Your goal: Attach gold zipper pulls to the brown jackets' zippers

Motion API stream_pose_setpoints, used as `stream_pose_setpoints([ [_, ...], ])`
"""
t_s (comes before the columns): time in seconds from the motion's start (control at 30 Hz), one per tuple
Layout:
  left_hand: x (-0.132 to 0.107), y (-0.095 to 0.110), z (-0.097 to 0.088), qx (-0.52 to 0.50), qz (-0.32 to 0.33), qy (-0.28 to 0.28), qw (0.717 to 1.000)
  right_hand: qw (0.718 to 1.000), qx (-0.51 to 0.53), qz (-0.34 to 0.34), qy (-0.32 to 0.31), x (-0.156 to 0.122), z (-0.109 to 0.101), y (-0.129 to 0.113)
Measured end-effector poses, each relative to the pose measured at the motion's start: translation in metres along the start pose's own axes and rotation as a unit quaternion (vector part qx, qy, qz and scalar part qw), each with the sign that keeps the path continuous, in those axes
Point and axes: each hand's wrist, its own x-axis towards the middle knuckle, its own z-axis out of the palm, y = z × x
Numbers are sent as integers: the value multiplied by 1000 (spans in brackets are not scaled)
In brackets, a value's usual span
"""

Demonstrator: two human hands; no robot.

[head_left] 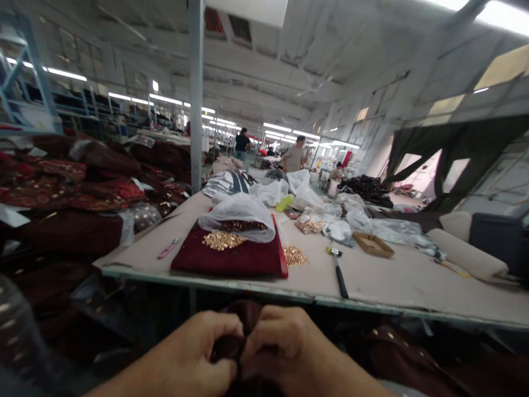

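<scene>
Both my hands are low in the head view, below the table's front edge, pinched together on a fold of dark maroon fabric (243, 317). My left hand (198, 353) is closed on the cloth from the left. My right hand (289, 347) is closed on it from the right, knuckles touching the left hand. On the table (392, 281) ahead lies a folded maroon cloth (235, 259) with a heap of small gold pieces (223, 240) on it. A second gold heap (295, 256) lies just right of it.
A clear plastic bag (239, 216) rests behind the gold heap. A hammer (339, 271), pink clippers (167, 248) and a shallow cardboard tray (373, 244) lie on the table. Stacked red fabrics (61, 193) fill the left. A steel post (195, 94) rises behind. People (294, 154) stand far back.
</scene>
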Motion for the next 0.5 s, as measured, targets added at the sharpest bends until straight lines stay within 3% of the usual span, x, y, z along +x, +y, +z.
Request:
stream_pose_setpoints([
  [0.13, -4, 2, -4, -58, -31, -45, 997, 993, 114, 27, 21, 8, -2, -1],
  [0.23, -4, 3, -7, -62, -57, -44, 995, 984, 170, 36, 26, 12, -1, 3],
  [0.5, -8, -2, -1, -21, -37, -25, 999, 995, 87, 55, -3, 13, -5, -2],
])
